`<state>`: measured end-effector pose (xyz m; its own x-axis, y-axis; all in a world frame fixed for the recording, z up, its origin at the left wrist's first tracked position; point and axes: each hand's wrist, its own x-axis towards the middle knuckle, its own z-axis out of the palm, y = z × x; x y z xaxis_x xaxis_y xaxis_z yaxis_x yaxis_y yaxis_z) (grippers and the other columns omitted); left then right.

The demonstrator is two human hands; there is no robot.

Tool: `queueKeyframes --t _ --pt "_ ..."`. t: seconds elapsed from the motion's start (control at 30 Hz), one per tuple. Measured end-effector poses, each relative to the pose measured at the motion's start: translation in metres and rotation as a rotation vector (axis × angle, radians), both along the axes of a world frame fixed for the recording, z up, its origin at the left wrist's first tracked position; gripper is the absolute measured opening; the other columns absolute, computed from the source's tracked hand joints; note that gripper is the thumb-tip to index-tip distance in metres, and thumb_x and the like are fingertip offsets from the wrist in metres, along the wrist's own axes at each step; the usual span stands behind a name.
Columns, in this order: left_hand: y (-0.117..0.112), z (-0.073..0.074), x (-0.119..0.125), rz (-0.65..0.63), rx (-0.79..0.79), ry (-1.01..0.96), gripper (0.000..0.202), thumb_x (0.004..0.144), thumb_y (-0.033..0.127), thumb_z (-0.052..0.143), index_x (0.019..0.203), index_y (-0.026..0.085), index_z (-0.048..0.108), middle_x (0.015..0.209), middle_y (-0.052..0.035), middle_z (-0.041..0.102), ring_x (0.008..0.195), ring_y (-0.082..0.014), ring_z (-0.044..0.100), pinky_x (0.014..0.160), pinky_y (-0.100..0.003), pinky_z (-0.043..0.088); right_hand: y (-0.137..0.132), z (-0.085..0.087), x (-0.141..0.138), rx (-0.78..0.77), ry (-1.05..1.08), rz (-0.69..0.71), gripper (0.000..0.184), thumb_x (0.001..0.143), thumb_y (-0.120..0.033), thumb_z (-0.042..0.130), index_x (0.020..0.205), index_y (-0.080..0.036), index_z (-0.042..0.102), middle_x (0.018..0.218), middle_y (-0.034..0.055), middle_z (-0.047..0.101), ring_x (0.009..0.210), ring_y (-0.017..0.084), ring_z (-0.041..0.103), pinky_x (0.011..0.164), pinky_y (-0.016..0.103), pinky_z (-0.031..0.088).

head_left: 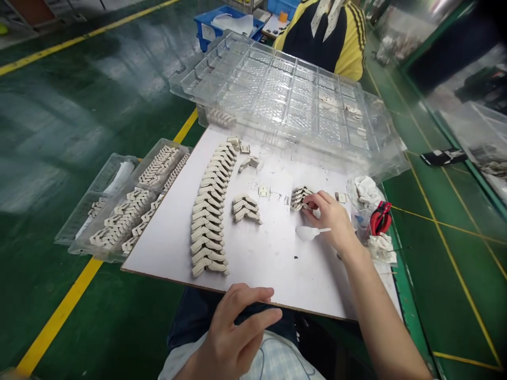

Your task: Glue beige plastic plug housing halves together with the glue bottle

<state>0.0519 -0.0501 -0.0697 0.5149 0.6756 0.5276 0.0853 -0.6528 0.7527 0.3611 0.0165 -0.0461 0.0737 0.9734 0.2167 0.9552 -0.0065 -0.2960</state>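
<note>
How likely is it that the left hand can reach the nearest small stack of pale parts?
Probably yes: the left hand looks empty, and only bare white board shows between it and the small stack.

Beige stack (pixel 300 197) partly behind right fingers (pixel 316 199)
</note>
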Motion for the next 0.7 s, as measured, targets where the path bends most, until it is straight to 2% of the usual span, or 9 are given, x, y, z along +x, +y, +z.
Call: queueKeyframes --t 0.07,0.13,0.2,0.27,0.33,0.4,0.5,0.57,0.7 --pt "0.001 -0.001 0.0 -0.009 -0.018 -0.018 0.041 0.087 -0.006 0.049 0.112 0.019 0.069 0.116 -0.0115 0.067 0.105 -0.0187 0.066 0.09 -0.032 0.057 -0.009 0.013 0.0 0.059 0.016 -0.02 0.014 0.087 -0.019 0.056 0.097 -0.023 0.065 0.086 0.0036 0.061 0.077 0.019 0.059 0.064 0.032 0.044" --pt "0.003 0.002 0.002 -0.026 -0.1 -0.064 0.041 0.089 -0.005 0.048 0.114 0.02 0.069 0.115 -0.0112 0.067 0.103 -0.0175 0.067 0.088 -0.029 0.057 -0.026 0.031 -0.006 0.247 0.079 -0.109 0.011 0.087 -0.02 0.059 0.095 -0.024 0.065 0.085 0.0029 0.06 0.074 0.019 0.058 0.064 0.033 0.044" --pt "0.006 0.007 0.008 -0.056 -0.299 -0.124 0.038 0.094 0.001 0.048 0.117 0.023 0.069 0.11 -0.0095 0.068 0.098 -0.0158 0.068 0.083 -0.025 0.058 -0.049 0.048 -0.022 0.496 0.22 -0.194 0.01 0.084 -0.02 0.067 0.092 -0.025 0.065 0.084 0.0025 0.06 0.072 0.02 0.055 0.062 0.034 0.042" --pt "0.011 0.013 0.018 -0.128 -0.613 -0.156 0.03 0.1 0.016 0.049 0.118 0.026 0.07 0.108 -0.0082 0.069 0.095 -0.0163 0.068 0.081 -0.026 0.057 -0.074 0.057 -0.045 0.599 0.368 -0.068 0.019 0.079 -0.015 0.072 0.094 -0.025 0.065 0.084 0.0035 0.061 0.076 0.022 0.058 0.062 0.036 0.046" --pt "0.016 0.019 0.03 -0.255 -0.95 -0.172 0.033 0.102 0.041 0.047 0.116 0.025 0.072 0.11 -0.0092 0.069 0.098 -0.0197 0.067 0.086 -0.031 0.055 -0.093 0.056 -0.07 0.487 0.387 0.149 0.025 0.079 -0.009 0.068 0.101 -0.022 0.065 0.085 0.0053 0.063 0.078 0.022 0.062 0.064 0.037 0.052" --pt "0.02 0.023 0.041 -0.358 -1.272 -0.237 0.05 0.097 0.06 0.046 0.11 0.021 0.075 0.106 -0.0097 0.07 0.099 -0.0217 0.065 0.089 -0.034 0.052 -0.104 0.046 -0.092 0.364 0.318 0.269 0.028 0.082 -0.005 0.062 0.105 -0.021 0.063 0.085 0.0063 0.065 0.077 0.02 0.063 0.062 0.035 0.055" --pt "0.022 0.024 0.05 -0.317 -1.65 -0.445 0.048 0.086 0.063 0.063 0.098 0.018 0.075 0.088 -0.0049 0.066 0.086 -0.0163 0.061 0.084 -0.028 0.049 -0.106 0.031 -0.11 0.353 0.208 0.282 0.028 0.085 -0.002 0.057 0.103 -0.022 0.062 0.081 0.0065 0.067 0.074 0.019 0.062 0.058 0.032 0.057" --pt "0.022 0.024 0.051 -0.265 -1.756 -0.54 0.042 0.08 0.057 0.074 0.093 0.017 0.074 0.081 -0.0019 0.062 0.078 -0.0128 0.056 0.078 -0.025 0.047 -0.103 0.026 -0.113 0.341 0.174 0.282 0.026 0.087 -0.002 0.056 0.103 -0.022 0.061 0.082 0.007 0.068 0.076 0.019 0.062 0.058 0.031 0.058" --pt "0.023 0.023 0.048 -0.261 -1.753 -0.544 0.043 0.072 0.054 0.082 0.09 0.016 0.074 0.08 -0.0019 0.062 0.077 -0.0129 0.055 0.077 -0.025 0.046 -0.1 0.026 -0.11 0.301 0.164 0.314 0.023 0.089 -0.003 0.057 0.104 -0.02 0.062 0.083 0.0082 0.069 0.076 0.019 0.063 0.059 0.031 0.057"
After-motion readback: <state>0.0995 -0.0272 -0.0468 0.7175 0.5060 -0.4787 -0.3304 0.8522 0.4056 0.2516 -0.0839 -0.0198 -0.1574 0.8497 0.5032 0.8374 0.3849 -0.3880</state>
